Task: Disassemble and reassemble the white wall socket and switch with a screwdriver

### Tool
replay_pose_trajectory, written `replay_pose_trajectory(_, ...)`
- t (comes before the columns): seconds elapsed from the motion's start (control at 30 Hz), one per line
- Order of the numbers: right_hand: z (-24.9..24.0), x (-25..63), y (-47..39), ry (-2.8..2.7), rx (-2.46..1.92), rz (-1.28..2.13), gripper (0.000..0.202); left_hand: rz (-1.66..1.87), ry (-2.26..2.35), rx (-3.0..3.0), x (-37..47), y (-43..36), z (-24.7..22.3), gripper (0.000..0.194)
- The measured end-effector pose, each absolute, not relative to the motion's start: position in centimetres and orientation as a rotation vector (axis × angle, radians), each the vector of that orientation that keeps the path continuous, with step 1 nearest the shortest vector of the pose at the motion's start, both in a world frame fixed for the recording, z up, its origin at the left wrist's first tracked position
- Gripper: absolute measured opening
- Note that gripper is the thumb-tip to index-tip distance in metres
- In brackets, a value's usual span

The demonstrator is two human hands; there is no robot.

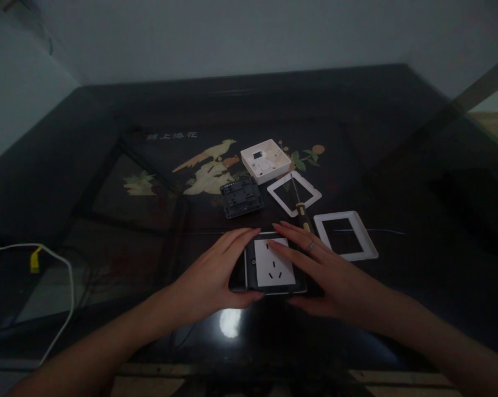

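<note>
A wall socket [274, 264] with a white face and a dark surround lies near the front of the table, face up. My left hand [215, 270] grips its left side, fingertips at the far edge and thumb at the near edge. From the other side my right hand [321, 270], a ring on one finger, holds the right edge. One of its fingers rests on the white face near the top slot. Just beyond the hands lie a dark square socket part [242, 197] and a screwdriver [300, 208], whose shaft crosses a white square frame [315, 194].
Farther back stands an open white mounting box [266, 161]. A second white frame [368, 242] lies to the right of my right hand. On the left a white cable [70, 275] with a yellow tag [35, 260] hangs over the glossy dark table [182, 342].
</note>
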State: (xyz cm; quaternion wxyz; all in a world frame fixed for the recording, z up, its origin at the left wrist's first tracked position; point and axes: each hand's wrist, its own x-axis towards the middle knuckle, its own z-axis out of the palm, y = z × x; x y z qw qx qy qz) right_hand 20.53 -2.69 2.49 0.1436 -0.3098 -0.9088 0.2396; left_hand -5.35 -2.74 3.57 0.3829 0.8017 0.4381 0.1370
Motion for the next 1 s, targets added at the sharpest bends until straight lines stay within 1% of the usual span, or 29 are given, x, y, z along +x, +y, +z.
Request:
replay_pose_trajectory(0.1, 2.62, 20.67, -2.62, -2.624, -0.902, 0.709, 0.086, 0.32, 1.128, 2.018, -5.3, -2.67, 3.83, 0.091)
replay_pose_trajectory(0.2, 2.69, 20.71, -2.57, -2.614, -0.918, 0.698, 0.085, 0.283, 1.131, 1.998, -5.2, -2.75, 3.88, 0.105)
replay_pose_trajectory(0.27, 2.66, 20.76, -2.56, -2.611, -0.925, 0.696, 0.083, 0.274, 1.129, 1.993, -5.14, -2.88, 3.82, 0.109)
replay_pose_trajectory(0.33, 2.59, 20.84, -2.55, -2.612, -0.923, 0.693, 0.083, 0.287, 1.131, 1.986, -5.13, -2.97, 3.74, 0.107)
replay_pose_trajectory(0.5, 2.49, 20.99, -2.48, -2.593, -0.925, 0.693, 0.079, 0.35, 1.124, 1.989, -5.16, -2.86, 3.74, 0.087)
replay_pose_trajectory(0.57, 2.45, 20.97, -2.44, -2.585, -0.913, 0.691, 0.078, 0.366, 1.119, 2.001, -5.13, -2.74, 3.72, 0.083)
replay_pose_trajectory(1.0, 2.21, 20.82, -2.27, -2.61, -0.907, 0.643, 0.08, 0.427, 1.089, 2.022, -5.23, -2.67, 2.91, 0.082)
